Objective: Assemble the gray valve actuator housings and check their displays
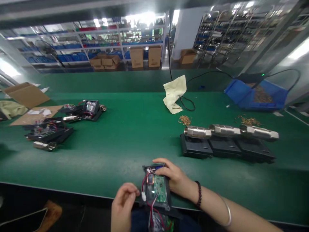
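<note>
An open black housing (168,202) with a green circuit board (160,188) sits at the table's front edge, close to my body. My right hand (177,178) grips its far right corner, with the fingers over the top and the palm against the side. Red and black wires and a white connector (144,196) run along its left side. Just left of the housing is my left hand (124,201), its thumb and fingers pinched together; whatever they hold is hidden. More wires lead down to a second part (158,222) holding clear plastic and a green board, nearest my lap.
Three black units with metal pipe fittings (198,132) stand in a row at right. Small brass screws (185,120) lie by a pale cloth (175,93). A blue bin (272,104) holds more small parts. Opened units (90,109) and cardboard (26,95) are at left.
</note>
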The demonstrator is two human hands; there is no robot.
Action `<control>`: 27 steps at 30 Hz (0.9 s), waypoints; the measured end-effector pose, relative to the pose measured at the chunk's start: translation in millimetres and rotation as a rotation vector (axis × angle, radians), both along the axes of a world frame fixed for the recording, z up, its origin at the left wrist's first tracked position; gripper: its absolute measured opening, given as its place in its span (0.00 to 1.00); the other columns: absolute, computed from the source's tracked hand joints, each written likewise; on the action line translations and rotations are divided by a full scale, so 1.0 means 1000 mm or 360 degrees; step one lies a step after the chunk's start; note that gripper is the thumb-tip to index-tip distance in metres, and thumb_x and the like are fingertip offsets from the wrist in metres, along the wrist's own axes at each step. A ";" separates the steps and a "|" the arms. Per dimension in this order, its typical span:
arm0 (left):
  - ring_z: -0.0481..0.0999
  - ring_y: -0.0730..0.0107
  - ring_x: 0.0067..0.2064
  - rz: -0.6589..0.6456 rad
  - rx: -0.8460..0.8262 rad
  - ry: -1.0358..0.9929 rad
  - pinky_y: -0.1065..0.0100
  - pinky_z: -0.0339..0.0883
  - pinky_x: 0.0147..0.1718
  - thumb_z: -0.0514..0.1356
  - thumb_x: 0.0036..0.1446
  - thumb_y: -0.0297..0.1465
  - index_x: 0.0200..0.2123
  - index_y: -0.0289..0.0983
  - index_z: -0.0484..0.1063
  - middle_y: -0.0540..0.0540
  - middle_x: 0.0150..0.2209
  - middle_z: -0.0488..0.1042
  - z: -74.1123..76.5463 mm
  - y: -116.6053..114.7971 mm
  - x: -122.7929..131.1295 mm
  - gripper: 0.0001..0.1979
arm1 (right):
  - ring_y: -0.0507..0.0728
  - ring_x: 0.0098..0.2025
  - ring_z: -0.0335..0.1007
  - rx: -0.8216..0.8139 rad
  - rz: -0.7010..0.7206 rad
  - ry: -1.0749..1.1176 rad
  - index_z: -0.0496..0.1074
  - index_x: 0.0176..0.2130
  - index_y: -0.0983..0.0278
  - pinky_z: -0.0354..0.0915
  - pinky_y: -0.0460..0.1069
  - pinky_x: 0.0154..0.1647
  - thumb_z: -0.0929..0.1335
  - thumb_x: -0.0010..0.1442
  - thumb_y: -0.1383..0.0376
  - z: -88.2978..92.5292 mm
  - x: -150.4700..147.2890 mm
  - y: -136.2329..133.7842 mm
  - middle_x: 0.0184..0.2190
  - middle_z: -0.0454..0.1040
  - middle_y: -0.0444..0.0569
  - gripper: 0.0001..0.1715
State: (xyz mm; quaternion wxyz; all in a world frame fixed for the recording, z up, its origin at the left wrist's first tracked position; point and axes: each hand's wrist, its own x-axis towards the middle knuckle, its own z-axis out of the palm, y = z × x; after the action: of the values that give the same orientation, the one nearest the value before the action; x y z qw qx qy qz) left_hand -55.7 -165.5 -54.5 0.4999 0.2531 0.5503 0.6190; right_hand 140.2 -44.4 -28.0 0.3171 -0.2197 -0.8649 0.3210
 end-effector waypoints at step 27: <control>0.64 0.45 0.51 -0.1321 0.0059 0.1035 0.50 0.57 0.53 0.74 0.32 0.38 0.43 0.40 0.77 0.40 0.49 0.69 0.000 -0.028 0.028 0.30 | 0.61 0.53 0.71 0.0053 -0.0361 0.0088 0.73 0.36 0.60 0.70 0.56 0.49 0.71 0.54 0.68 0.022 0.017 -0.030 0.54 0.71 0.58 0.06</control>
State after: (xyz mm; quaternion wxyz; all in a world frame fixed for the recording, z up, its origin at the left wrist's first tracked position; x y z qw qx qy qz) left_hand -27.7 -193.1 -54.2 0.5018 0.6376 0.5194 0.2680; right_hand 157.4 -74.5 -6.5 0.3788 -0.3018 -0.8307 0.2744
